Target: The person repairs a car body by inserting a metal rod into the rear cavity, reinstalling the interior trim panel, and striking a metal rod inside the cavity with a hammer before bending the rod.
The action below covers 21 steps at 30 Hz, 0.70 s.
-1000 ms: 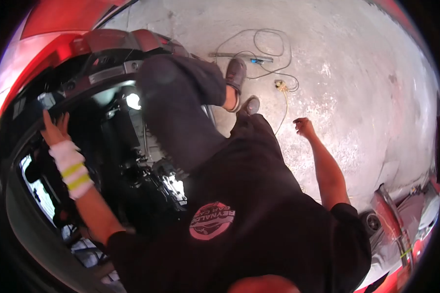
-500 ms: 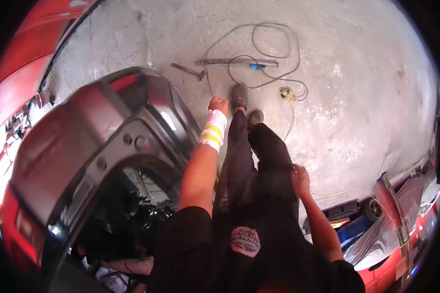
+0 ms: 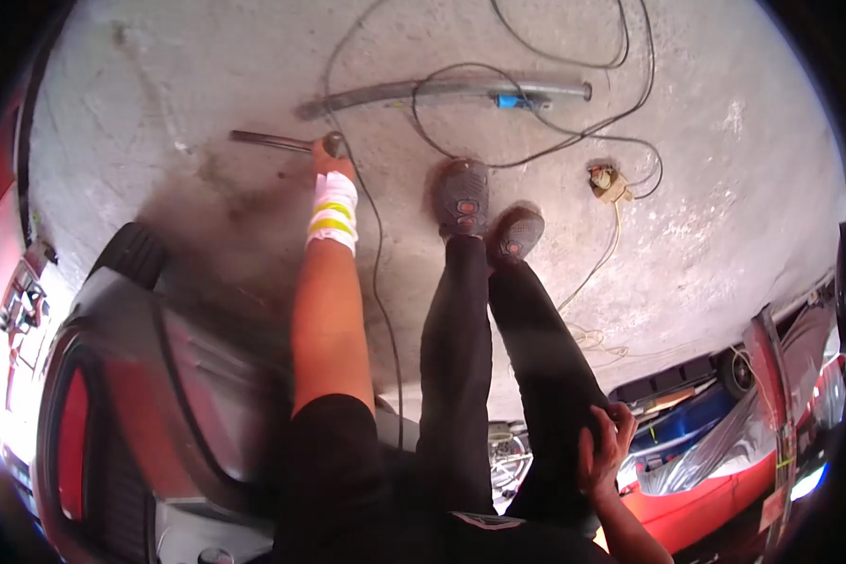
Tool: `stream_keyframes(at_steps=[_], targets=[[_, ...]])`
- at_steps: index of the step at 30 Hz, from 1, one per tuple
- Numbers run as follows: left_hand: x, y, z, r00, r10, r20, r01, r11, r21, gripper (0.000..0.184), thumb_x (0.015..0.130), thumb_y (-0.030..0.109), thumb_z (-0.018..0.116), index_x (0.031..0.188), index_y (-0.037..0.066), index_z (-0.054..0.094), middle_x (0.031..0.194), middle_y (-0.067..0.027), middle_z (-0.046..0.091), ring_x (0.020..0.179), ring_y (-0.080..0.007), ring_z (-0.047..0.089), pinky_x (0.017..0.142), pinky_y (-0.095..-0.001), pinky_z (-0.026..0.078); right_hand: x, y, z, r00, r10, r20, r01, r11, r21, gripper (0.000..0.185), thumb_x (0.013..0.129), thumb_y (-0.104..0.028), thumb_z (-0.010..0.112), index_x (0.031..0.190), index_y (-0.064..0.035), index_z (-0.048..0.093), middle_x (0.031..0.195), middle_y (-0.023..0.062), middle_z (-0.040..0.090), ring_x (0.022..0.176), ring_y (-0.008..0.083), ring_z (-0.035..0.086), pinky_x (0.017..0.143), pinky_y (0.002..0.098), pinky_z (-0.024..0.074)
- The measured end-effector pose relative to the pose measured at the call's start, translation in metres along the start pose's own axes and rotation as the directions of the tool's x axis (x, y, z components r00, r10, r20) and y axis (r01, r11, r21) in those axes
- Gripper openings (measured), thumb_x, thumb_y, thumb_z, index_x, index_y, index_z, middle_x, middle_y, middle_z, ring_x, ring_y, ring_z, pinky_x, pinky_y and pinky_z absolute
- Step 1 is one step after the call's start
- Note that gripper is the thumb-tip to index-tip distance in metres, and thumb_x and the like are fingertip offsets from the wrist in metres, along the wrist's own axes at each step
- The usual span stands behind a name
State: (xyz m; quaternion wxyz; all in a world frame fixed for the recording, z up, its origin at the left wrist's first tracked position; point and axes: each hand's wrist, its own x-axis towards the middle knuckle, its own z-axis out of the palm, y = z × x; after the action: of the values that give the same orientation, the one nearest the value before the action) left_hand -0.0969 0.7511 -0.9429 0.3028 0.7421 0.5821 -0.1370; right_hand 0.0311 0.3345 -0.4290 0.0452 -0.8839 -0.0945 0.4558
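Observation:
My left hand (image 3: 329, 164), with a white and yellow wrap (image 3: 334, 209) round its wrist, is down at the floor. Its fingers close about the neck of a hammer (image 3: 271, 140), just beside the head; the handle points left. The fingertips are partly hidden. A dark cable (image 3: 378, 254) runs close by on the right of this hand. My right hand (image 3: 608, 453) rests by my thigh in black trousers (image 3: 550, 338), its bent fingers apart and holding nothing visible.
Beyond my shoes (image 3: 462, 199) lies a long metal bar (image 3: 385, 95) with a blue-marked tool (image 3: 512, 101) and looped cable over it. A box-like socket (image 3: 608, 182) sits at right. A dark, red-lit vehicle part (image 3: 197, 376) stands at left; covered items (image 3: 705, 451) line the right.
My left hand has moved forward and left, down to the hammer on the floor. The view has shifted lower and closer to the floor. My right hand stays by my leg, fingers more spread.

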Motion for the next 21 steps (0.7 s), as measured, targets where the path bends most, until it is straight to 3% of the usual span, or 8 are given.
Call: stream_keyframes(at_steps=[5,8,10,11,14,18,20,21], targets=[[-0.008,0.024,-0.019,0.991,-0.057,0.117,0.025,0.965,0.26,0.037,0.089,0.011,0.063,0.122,0.007,0.046,0.107,-0.0262,0.064,0.104,-0.0426,0.063,0.086,-0.0485,0.049,0.0,-0.003,0.002,1.0,0.015,0.022,-0.015,1.0,0.005,0.037,0.082,-0.009,0.06,0.118,-0.0018,0.06,0.121,0.0231,0.048,0.108,0.039,0.047,0.095,0.0487,0.0373],[-0.054,0.066,-0.043,0.991,0.02,-0.133,0.001,0.988,0.153,0.014,0.093,0.009,0.056,0.106,0.004,0.053,0.096,-0.026,0.065,0.092,-0.0447,0.063,0.078,-0.0502,0.048,-0.011,-0.014,-0.002,1.0,-0.021,-0.016,0.022,0.999,0.04,0.036,0.081,-0.006,0.064,0.117,-0.0074,0.062,0.116,0.02,0.051,0.107,0.0398,0.048,0.093,0.0498,0.0402],[-0.096,0.128,-0.092,0.993,-0.076,-0.086,0.072,0.997,-0.041,0.017,0.092,0.007,0.051,0.108,0.001,0.054,0.096,-0.0268,0.062,0.092,-0.0447,0.06,0.079,-0.0492,0.046,-0.022,-0.021,-0.004,0.999,-0.035,-0.04,0.039,0.995,0.09,0.036,0.081,-0.005,0.064,0.117,-0.0059,0.062,0.116,0.0201,0.052,0.106,0.0401,0.049,0.093,0.0485,0.0416],[-0.098,0.107,-0.072,0.961,0.025,-0.275,-0.062,0.99,-0.124,0.012,0.09,0.006,0.051,0.101,0.001,0.055,0.09,-0.0252,0.061,0.087,-0.0455,0.059,0.078,-0.05,0.045,-0.03,-0.022,0.0,0.998,-0.044,-0.054,0.05,0.993,0.107,0.039,0.081,-0.005,0.064,0.12,-0.0055,0.06,0.117,0.0206,0.052,0.106,0.0405,0.049,0.093,0.0485,0.0418],[-0.169,0.181,-0.139,0.989,-0.079,-0.125,0.041,0.959,-0.281,0.012,0.086,0.01,0.061,0.092,0.0,0.061,0.089,-0.0213,0.064,0.086,-0.0414,0.059,0.078,-0.0481,0.048,-0.043,-0.009,0.01,0.981,-0.155,-0.113,0.175,0.966,0.192,0.05,0.082,-0.005,0.064,0.131,-0.0044,0.053,0.122,0.0227,0.052,0.11,0.0425,0.049,0.096,0.0491,0.0414],[-0.314,0.281,-0.255,0.948,0.275,-0.158,-0.317,0.843,-0.434,0.02,0.085,0.012,0.064,0.101,0.001,0.062,0.096,-0.0217,0.066,0.096,-0.0413,0.061,0.082,-0.0476,0.048,-0.045,-0.033,-0.022,0.901,-0.343,-0.264,0.408,0.878,0.251,0.07,0.083,-0.007,0.064,0.147,-0.0052,0.036,0.138,0.0285,0.043,0.128,0.0474,0.041,0.109,0.0511,0.0342],[-0.389,0.303,-0.313,0.822,0.516,-0.242,-0.568,0.711,-0.415,0.024,0.087,0.013,0.062,0.108,0.001,0.06,0.093,-0.0213,0.066,0.083,-0.0387,0.065,0.075,-0.0448,0.051,-0.054,-0.062,-0.066,0.823,-0.439,-0.361,0.532,0.818,0.217,0.074,0.082,-0.007,0.065,0.149,-0.0055,0.033,0.145,0.0302,0.035,0.136,0.0481,0.033,0.114,0.0509,0.0289],[-0.428,0.315,-0.351,0.871,0.491,0.008,-0.405,0.728,-0.553,0.029,0.091,0.016,0.06,0.115,-0.001,0.059,0.087,-0.0161,0.065,0.074,-0.0284,0.064,0.066,-0.039,0.052,-0.063,-0.07,-0.086,0.782,-0.485,-0.392,0.581,0.795,0.174,0.076,0.081,-0.007,0.065,0.149,-0.0057,0.032,0.147,0.0304,0.033,0.137,0.0478,0.031,0.114,0.0511,0.0283]])
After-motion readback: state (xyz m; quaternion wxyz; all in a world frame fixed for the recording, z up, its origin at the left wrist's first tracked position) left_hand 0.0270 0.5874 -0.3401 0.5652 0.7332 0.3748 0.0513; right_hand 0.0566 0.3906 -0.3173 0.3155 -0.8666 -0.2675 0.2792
